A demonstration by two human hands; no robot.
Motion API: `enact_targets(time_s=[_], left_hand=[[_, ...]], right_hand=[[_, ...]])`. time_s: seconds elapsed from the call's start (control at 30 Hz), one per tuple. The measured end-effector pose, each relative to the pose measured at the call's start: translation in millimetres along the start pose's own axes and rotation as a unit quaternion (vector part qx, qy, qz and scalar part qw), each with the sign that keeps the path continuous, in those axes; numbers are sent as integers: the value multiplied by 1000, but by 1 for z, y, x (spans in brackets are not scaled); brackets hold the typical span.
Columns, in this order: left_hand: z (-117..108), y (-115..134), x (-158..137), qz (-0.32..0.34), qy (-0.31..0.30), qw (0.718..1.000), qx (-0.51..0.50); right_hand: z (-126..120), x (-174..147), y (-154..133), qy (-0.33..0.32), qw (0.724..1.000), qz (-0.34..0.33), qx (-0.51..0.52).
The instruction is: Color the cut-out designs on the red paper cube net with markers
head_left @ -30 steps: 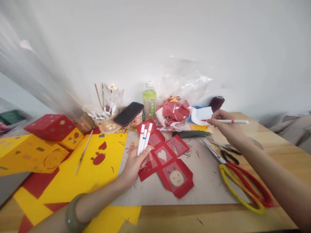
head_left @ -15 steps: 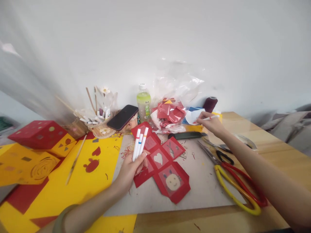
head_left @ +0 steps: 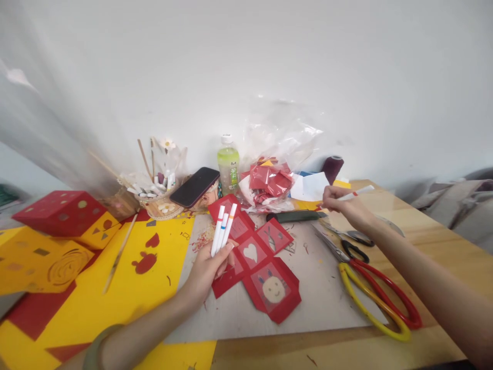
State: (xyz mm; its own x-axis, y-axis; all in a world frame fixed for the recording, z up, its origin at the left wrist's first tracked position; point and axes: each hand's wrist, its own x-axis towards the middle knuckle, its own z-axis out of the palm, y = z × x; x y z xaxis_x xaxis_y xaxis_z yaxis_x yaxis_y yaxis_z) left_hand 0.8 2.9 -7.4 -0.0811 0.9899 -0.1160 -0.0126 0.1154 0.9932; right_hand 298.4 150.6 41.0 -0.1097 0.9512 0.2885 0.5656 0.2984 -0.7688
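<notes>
Three white markers (head_left: 221, 231) with coloured bands stand upright in my left hand (head_left: 211, 264), whose fingers are closed round their lower ends. Beneath and beside that hand lies a flat red paper box net (head_left: 252, 249) with clear windows, a heart and a smiling bunny face. My right hand (head_left: 342, 203) is closed on another white marker (head_left: 360, 192) with a red band, its rear end pointing right. It hovers at the back right, just above a dark-handled tool (head_left: 295, 216) and beside a white sheet of paper (head_left: 310, 186).
Large scissors (head_left: 370, 288) with red and yellow handles lie at the right. A clear bag of red scraps (head_left: 269, 180), a drink bottle (head_left: 228, 164), a phone (head_left: 195, 186) and a basket of markers (head_left: 162, 205) line the wall. Decorated paper boxes (head_left: 61, 213) stand left on yellow paper (head_left: 154, 293).
My right hand has moved right and slightly down, away from the white paper, with the marker in it. My left hand and its three markers stay almost where they were.
</notes>
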Motion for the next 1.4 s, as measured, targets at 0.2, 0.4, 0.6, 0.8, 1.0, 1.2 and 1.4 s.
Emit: enact_targets(time_s=[0.2,0.4,0.6,0.8,1.0,1.2,1.4], left_hand=[[1,1,0,2,-1,1000,-7],[-2,-7,2,4,3,1000,-8],[-1,-5,2,1,7,999,-35],[-1,-4,1,-2,15,998,-53],[3,5,-5,5,-3,995,-103],[10,15,-20,-51,-66,987,-138],[14,19,-29,-64,-121,981,-134]], right_hand=[[-4,2,11,42,999,-2,-34],[2,14,17,3,998,3,-67],[-3,13,13,70,995,42,-66],[-15,9,-6,80,995,48,24],[-27,-38,-53,155,972,13,177],[12,-125,-69,-1,968,60,243],[43,-150,-66,-92,966,43,237]])
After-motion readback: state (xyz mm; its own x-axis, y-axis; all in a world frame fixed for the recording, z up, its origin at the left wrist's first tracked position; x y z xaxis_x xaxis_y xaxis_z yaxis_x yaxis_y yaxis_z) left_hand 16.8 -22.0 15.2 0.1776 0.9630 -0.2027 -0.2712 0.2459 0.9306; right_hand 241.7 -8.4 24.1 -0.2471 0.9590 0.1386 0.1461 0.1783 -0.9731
